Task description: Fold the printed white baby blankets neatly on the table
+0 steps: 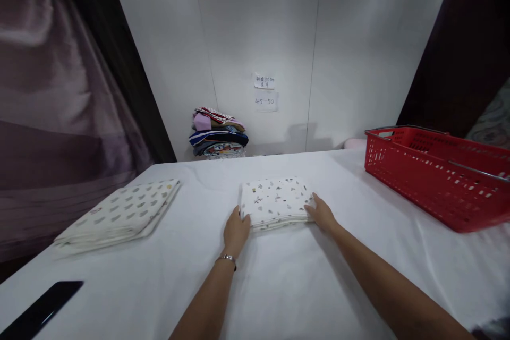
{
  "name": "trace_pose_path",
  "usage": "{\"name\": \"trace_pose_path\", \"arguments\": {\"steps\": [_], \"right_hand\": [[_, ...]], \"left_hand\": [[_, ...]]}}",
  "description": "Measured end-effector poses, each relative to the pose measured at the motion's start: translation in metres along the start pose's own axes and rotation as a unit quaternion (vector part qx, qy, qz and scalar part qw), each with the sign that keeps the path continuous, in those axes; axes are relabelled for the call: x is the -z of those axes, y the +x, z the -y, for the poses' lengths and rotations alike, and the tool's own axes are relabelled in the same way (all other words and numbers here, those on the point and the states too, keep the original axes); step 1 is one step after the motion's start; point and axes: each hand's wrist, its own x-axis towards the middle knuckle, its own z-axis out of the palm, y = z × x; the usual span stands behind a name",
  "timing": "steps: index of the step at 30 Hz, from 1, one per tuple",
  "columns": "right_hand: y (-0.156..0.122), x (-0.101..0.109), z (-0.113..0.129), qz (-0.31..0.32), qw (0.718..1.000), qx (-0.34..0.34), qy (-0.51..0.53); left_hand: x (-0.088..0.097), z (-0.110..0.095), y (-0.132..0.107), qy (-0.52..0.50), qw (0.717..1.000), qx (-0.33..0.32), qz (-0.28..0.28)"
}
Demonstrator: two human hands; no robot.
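A folded white cloth [277, 199] printed with small grey, black and yellow motifs lies flat in front of me, its layers showing along the near edge. My left hand [236, 229] grips its near left corner, thumb against the cloth and fingers along the side. At the right edge, my right hand [322, 212] holds the cloth with the thumb over the top; some fingertips are hidden. A bracelet [227, 258] circles my left wrist.
A white-covered table [274, 287] spreads under everything. Another folded cloth with grey shapes [125, 212] lies left, with a black phone [43, 308] nearer me. A red basket [430, 175] stands right. Folded fabrics [219, 135] are stacked by the wall, below paper notes [266, 101].
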Motion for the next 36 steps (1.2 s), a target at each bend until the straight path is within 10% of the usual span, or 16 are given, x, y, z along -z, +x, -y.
{"name": "trace_pose_path", "arguments": {"steps": [15,24,36], "right_hand": [[0.007,0.03,-0.01,0.029,0.998,-0.048,0.009],[-0.03,0.027,0.009,-0.049,0.957,0.279,-0.063],[-0.047,0.02,0.021,0.024,0.937,0.348,-0.016]], "left_hand": [[0.001,0.001,-0.022,-0.048,0.998,0.008,0.039],[-0.006,0.001,-0.047,-0.012,0.966,-0.233,-0.107],[-0.007,-0.012,-0.055,0.075,0.937,-0.341,-0.016]]}}
